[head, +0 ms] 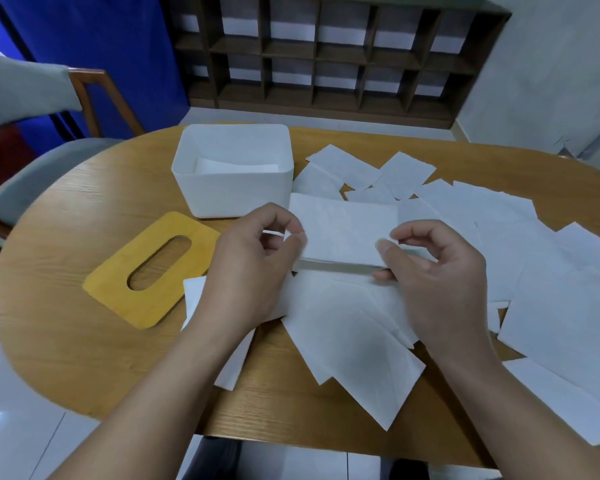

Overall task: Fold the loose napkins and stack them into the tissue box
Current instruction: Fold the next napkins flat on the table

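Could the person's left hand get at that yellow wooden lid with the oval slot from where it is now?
Probably yes, once it lets go. The yellow wooden lid with the oval slot lies flat on the round wooden table, uncovered, beside the left hand. But that hand is pinching the folded white napkin.

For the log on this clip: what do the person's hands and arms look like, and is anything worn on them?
Both hands, the left hand and the right hand, are bare: no gloves, and no rings, watch or bands that this view shows. Both forearms are uncovered as far as the bottom edge of the picture, with no sleeve or cuff in view. Nails look short and plain. No markings, cables or straps show on either arm.
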Demonstrator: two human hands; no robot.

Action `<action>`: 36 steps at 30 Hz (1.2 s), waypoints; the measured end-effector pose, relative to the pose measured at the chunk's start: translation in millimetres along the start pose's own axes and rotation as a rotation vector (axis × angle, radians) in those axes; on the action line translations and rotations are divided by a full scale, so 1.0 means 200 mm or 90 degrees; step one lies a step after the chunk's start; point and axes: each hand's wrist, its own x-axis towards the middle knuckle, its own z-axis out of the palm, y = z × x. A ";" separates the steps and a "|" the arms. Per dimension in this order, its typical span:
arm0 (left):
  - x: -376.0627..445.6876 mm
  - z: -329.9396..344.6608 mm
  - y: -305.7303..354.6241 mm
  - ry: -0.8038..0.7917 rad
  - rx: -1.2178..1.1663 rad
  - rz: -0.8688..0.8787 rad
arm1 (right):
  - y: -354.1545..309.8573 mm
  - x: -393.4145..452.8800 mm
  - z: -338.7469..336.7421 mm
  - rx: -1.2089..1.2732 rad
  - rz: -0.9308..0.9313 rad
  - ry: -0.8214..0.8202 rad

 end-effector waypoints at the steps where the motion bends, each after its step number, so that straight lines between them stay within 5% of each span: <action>1: 0.01 -0.01 0.01 0.007 -0.013 0.003 | -0.01 0.00 0.02 0.010 0.004 0.010; 11: 0.14 -0.15 0.11 0.167 -0.083 0.074 | -0.22 0.17 0.31 0.053 -0.089 0.016; 15: 0.22 -0.26 0.10 0.229 0.088 0.121 | -0.32 0.30 0.48 -0.068 -0.191 -0.021; 25: 0.36 -0.34 -0.07 0.214 0.368 0.021 | -0.27 0.52 0.76 -0.454 -0.341 -0.153; 31: 0.36 -0.33 -0.07 0.232 0.403 0.018 | -0.23 0.55 0.73 -0.565 -0.390 -0.164; 36: 0.37 -0.36 -0.09 0.277 0.314 0.005 | -0.24 0.57 0.71 -0.509 -0.379 -0.166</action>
